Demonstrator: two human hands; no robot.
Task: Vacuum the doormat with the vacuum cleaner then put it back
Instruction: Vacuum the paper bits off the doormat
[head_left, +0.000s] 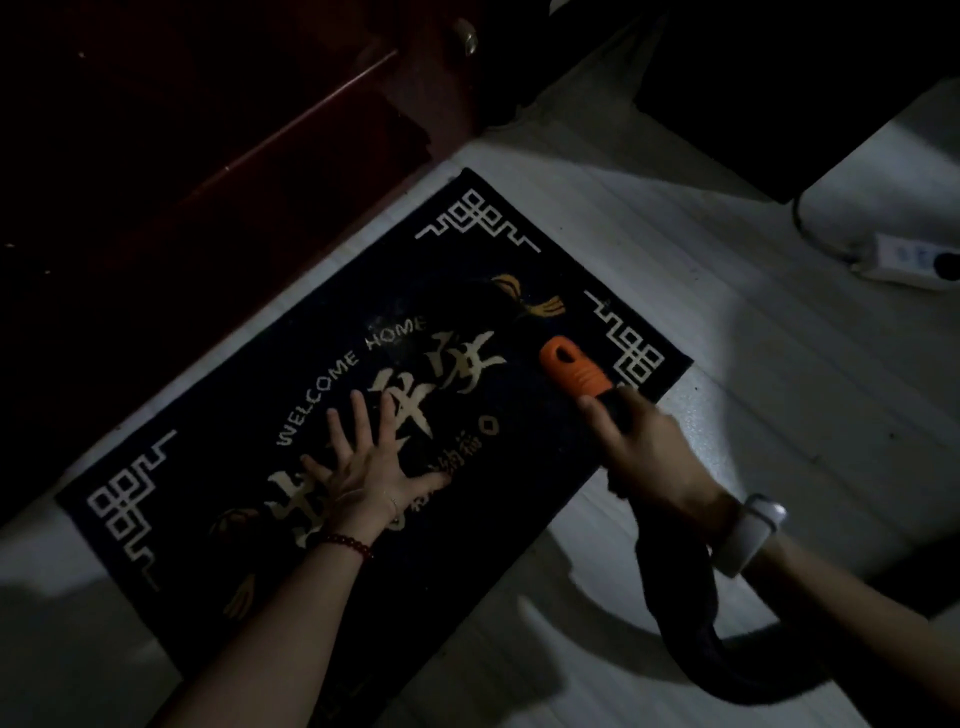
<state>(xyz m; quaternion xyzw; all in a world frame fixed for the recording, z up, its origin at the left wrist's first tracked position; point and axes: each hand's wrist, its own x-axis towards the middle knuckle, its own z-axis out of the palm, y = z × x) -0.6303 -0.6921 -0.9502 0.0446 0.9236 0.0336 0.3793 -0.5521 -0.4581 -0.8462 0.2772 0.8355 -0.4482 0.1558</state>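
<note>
The fingers of the left hand (363, 467) are spread wide and lie flat, palm down, on the dark rectangular doormat with pale corner knots and the words WELCOME HOME (322, 395), pressing near the middle of it over the large cream characters. A string of dark red beads (347, 544) circles that wrist, and the bare forearm runs back toward the lower left. The right hand (647, 447) has its fingers curled around the black grip of the vacuum cleaner's handle, whose orange ribbed end with a hanging hole (569, 371) sticks out past the thumb, over the mat's right part. How the fingertips meet underneath I cannot tell, since the hand is blurred. A white watch on a white band (748, 535) sits on that wrist. From under the hand a thick black flexible hose (691, 613) curves down and away to the lower right across the pale tiled floor (727, 322). The doormat lies slantwise on that floor, one long edge close beside the dark red wooden door (208, 130), which carries a round metal knob (467, 39). Well apart, at the right edge, a white power strip (904, 260) rests on the floor beside a black shape.
</note>
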